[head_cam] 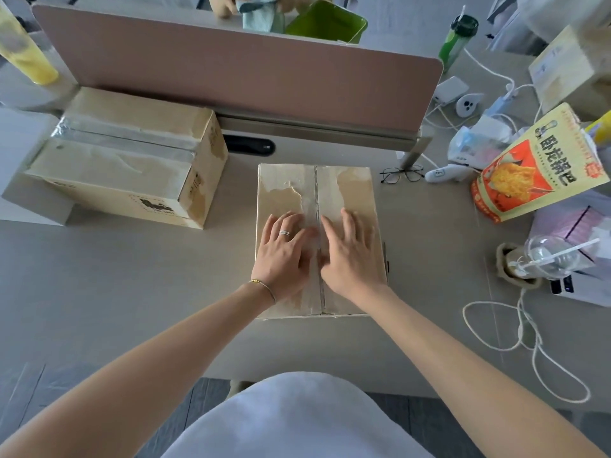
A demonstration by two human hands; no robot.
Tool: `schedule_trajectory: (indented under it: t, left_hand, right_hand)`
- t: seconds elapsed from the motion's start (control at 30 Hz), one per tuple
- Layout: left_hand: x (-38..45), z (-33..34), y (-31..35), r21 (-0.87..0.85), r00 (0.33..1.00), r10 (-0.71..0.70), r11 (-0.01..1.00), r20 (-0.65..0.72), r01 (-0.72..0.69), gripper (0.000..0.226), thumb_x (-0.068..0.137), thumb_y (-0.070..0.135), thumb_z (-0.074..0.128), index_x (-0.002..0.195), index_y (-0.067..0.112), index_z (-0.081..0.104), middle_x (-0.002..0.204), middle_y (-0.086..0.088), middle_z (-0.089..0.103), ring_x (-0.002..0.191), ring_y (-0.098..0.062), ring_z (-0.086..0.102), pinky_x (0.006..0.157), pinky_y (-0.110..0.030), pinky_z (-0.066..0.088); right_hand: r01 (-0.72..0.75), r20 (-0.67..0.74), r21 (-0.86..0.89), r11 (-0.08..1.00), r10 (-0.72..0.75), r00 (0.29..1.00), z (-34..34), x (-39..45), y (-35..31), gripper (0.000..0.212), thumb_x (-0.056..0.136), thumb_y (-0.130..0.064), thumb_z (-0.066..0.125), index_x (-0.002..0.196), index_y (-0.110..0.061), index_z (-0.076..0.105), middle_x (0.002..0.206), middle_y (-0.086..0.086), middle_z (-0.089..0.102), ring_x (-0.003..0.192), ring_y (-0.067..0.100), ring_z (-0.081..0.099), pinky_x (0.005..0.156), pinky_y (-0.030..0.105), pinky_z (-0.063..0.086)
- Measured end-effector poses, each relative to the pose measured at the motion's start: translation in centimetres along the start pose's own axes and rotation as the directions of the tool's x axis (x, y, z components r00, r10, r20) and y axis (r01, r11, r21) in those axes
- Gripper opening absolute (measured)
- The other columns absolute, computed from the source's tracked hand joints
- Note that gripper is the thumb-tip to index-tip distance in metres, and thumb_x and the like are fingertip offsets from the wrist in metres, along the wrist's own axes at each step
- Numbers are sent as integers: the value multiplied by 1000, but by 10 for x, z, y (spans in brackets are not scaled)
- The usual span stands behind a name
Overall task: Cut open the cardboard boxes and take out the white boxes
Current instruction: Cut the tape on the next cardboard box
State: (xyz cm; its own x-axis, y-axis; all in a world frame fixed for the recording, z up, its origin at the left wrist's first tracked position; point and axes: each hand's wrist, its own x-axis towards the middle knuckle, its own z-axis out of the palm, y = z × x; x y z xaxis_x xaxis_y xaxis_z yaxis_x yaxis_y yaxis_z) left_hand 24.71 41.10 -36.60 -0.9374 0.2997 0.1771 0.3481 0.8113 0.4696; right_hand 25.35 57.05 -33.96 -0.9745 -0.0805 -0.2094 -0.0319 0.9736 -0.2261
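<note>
A flat cardboard box (350, 190) lies on the desk in front of me, its top flaps closed and a taped seam running down the middle. My left hand (282, 256), with a ring and a thin bracelet, rests flat on the left flap beside the seam. My right hand (350, 256) lies flat on the right flap, its fingertips touching the seam. Both hands have spread fingers and hold nothing. A second, larger cardboard box (125, 157), sealed with shiny tape, stands at the back left. No white box and no cutting tool are visible.
A pink desk divider (231, 67) runs along the back. Glasses (401, 175) lie right of the box. At the right are a yellow-red snack bag (532, 170), a plastic cup with straw (552, 257), white cables (525, 345), chargers and a green bottle (458, 38).
</note>
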Motion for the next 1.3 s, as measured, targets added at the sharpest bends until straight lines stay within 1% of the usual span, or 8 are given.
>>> schedule_trajectory:
  t: [0.17,0.37,0.57,0.83,0.9,1.0,1.13,1.3]
  left_hand:
    - [-1,2,-3,20,998,-15,1000,57,14,42,82,29,47,119,24,67,141,-10,52,141,-35,39,122,-54,20]
    - [-1,5,-6,27,999,-7,1000,49,5,36,80,25,56,114,19,68,142,-11,52,142,-35,39,121,-56,20]
    - [-1,6,-4,36,1000,12,999,23,-12,35,83,23,58,117,18,67,141,-11,52,142,-36,39,122,-56,19]
    - [0,-1,-2,103,996,45,993,71,-52,47,86,20,50,131,26,61,143,-11,48,143,-36,33,122,-57,15]
    - [-1,0,-1,106,989,111,987,98,-122,46,90,23,48,133,27,63,146,-12,47,145,-37,32,121,-60,16]
    - [-5,4,-1,92,963,222,967,153,-238,36,95,29,51,125,26,70,150,-11,46,150,-35,28,122,-60,17]
    - [-6,3,-2,60,971,198,976,136,-208,32,98,28,50,121,22,71,145,-11,49,149,-36,29,123,-56,18]
    - [-2,-9,-1,92,972,211,971,100,-220,26,96,27,52,110,21,73,144,-13,51,148,-38,32,122,-59,19]
  right_hand:
    - [0,20,-29,1000,1,1000,0,4,-14,91,78,-23,63,159,-25,22,166,18,10,154,43,4,120,69,8]
    - [48,15,-116,992,-47,999,-8,8,-25,84,80,-24,65,156,-15,31,158,18,29,144,45,26,115,61,29]
    - [75,20,-164,984,-72,997,-17,4,-29,48,83,-18,60,129,-5,56,158,25,26,142,46,32,108,57,40]
    - [46,-56,-138,989,-55,997,-67,-15,-25,50,95,-4,44,145,-1,49,167,25,13,151,39,25,108,46,44]
    - [22,-100,-165,986,-39,994,-78,-19,-14,52,95,-3,46,146,-3,49,167,25,13,153,38,22,112,47,41]
    - [-35,-173,-309,950,-20,985,-87,-24,10,57,89,-3,55,146,-6,51,167,27,8,155,44,8,123,57,22]
    - [-136,-123,-560,817,80,989,-81,-24,40,56,88,-19,57,143,-13,51,165,31,-11,151,52,-14,119,70,1]
    - [-242,-78,-550,800,240,968,-59,-11,50,59,93,-38,50,148,-16,44,164,34,7,151,56,-4,119,67,-2]
